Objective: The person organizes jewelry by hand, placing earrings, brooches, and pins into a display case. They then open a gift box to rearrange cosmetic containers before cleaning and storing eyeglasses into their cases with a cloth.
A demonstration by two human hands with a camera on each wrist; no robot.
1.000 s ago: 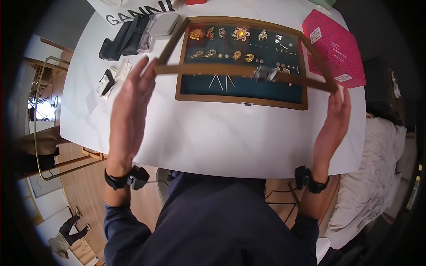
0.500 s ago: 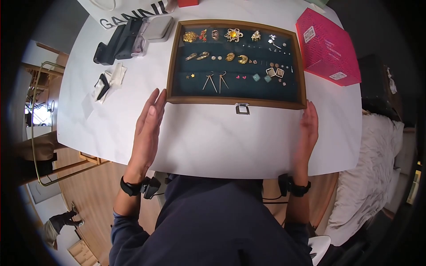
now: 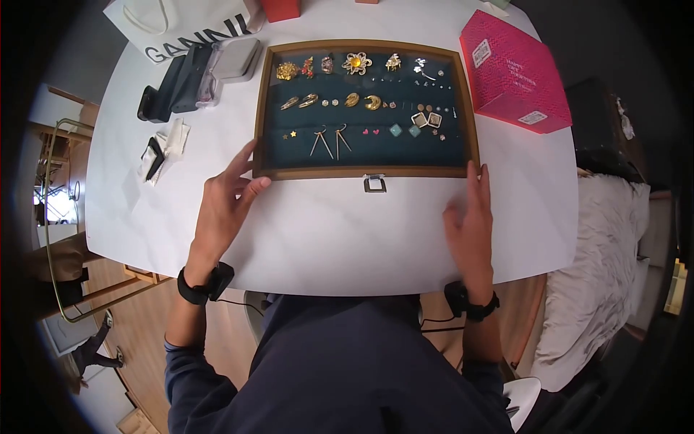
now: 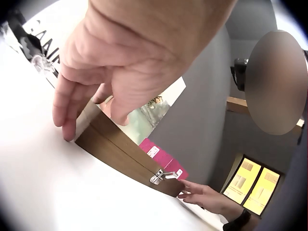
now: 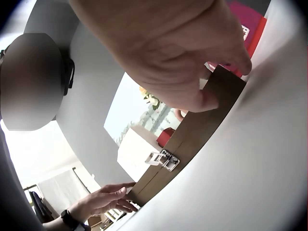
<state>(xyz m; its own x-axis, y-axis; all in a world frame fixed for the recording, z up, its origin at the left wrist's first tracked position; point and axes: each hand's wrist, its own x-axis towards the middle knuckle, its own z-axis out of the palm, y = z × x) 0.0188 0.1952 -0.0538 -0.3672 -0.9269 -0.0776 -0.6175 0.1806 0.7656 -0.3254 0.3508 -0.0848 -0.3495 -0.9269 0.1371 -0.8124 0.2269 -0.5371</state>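
Observation:
A wooden jewelry display case (image 3: 369, 173) with a clear lid lies closed on the white table in the head view. Brooches, earrings and small studs show on its dark green lining. Its metal latch (image 3: 374, 184) hangs at the front middle, flap sticking out. My left hand (image 3: 223, 210) holds the front left corner, fingers along the side and thumb at the front edge. At the front right corner my right hand (image 3: 471, 228) touches the side with extended fingers, thumb apart from the front edge. Both wrist views show the latch low on the case's front face.
Behind the case on the left lie dark glasses cases (image 3: 173, 83) and a grey case (image 3: 236, 59). A white paper bag (image 3: 181, 25) stands behind them. Nearer are a white cloth and a black item (image 3: 153, 159). A pink box (image 3: 513, 76) sits close on the right.
The lid has come down from raised to closed, and both hands lowered with it. Since then my left thumb has come to the front edge; my right hand stays by its corner.

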